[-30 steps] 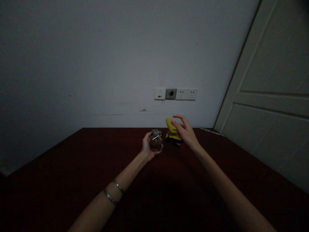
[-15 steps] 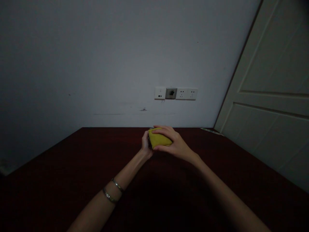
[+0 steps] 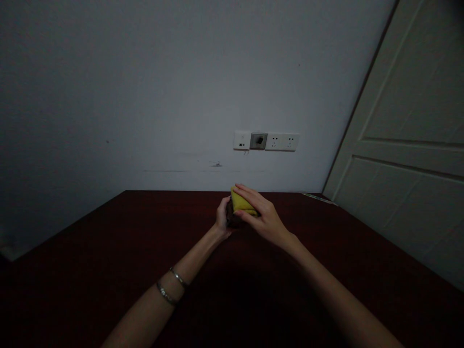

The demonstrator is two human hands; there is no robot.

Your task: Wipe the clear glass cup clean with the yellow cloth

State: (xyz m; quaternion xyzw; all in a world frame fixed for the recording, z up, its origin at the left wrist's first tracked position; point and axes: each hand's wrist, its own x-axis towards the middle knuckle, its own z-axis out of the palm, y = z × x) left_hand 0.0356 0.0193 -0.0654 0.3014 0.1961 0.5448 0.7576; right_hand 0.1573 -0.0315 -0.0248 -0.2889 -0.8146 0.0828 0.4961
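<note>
Over the far middle of a dark red table (image 3: 108,270), my left hand (image 3: 222,220) is wrapped round a small glass jar (image 3: 232,220), which is mostly hidden. My right hand (image 3: 261,216) presses a folded yellow cloth (image 3: 242,204) down onto the top of the jar, fingers closed over the cloth. Both hands touch each other around the jar. Two thin bracelets (image 3: 172,285) sit on my left wrist.
A grey wall rises behind the table, with a row of white sockets and a switch (image 3: 266,141) above the hands. A pale panelled door (image 3: 409,159) stands at the right. A thin flat strip (image 3: 319,197) lies at the table's far right corner.
My right hand brought the yellow cloth from beside the jar onto its top, covering it. The left hand kept its hold on the jar, which is now nearly hidden.
</note>
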